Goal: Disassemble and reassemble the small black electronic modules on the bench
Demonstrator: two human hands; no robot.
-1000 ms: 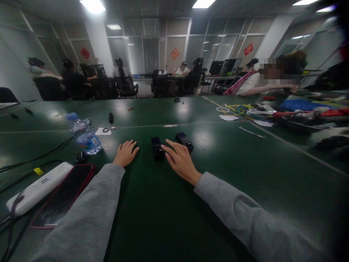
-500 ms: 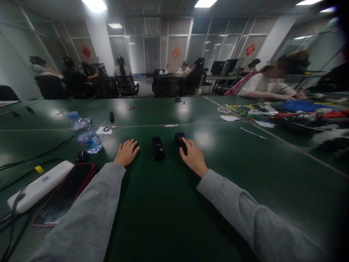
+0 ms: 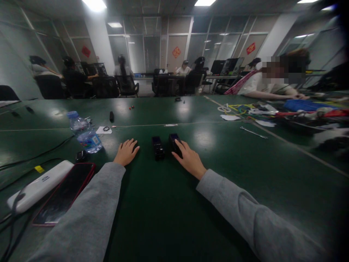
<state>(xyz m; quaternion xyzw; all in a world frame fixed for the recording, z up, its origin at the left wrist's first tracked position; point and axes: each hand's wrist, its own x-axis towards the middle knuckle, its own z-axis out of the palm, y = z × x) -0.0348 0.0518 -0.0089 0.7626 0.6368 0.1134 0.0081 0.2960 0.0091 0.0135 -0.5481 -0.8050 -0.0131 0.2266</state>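
Note:
My left hand (image 3: 127,152) lies on the green table (image 3: 152,218), palm down with the fingers spread, holding nothing. To its right rests a small black handheld device (image 3: 157,147) with a dark screen at its far end and light marks lower down; nothing touches it. A second black device (image 3: 173,139) of similar look sits just right of the first, a narrow gap between them. My right hand (image 3: 188,156) grips this second one, thumb along its near left side and fingers over its right side. The hand hides its lower part.
On the left are a water bottle (image 3: 86,134), a phone with a red edge (image 3: 67,193), a white bar-shaped device (image 3: 40,187) and black cables. A wrench (image 3: 253,133) lies to the right. Beyond it are tangled wires (image 3: 240,108) and a person leaning on the table.
My right hand has slid the second black device left, closer to the first one. My left hand and the first device have stayed in place.

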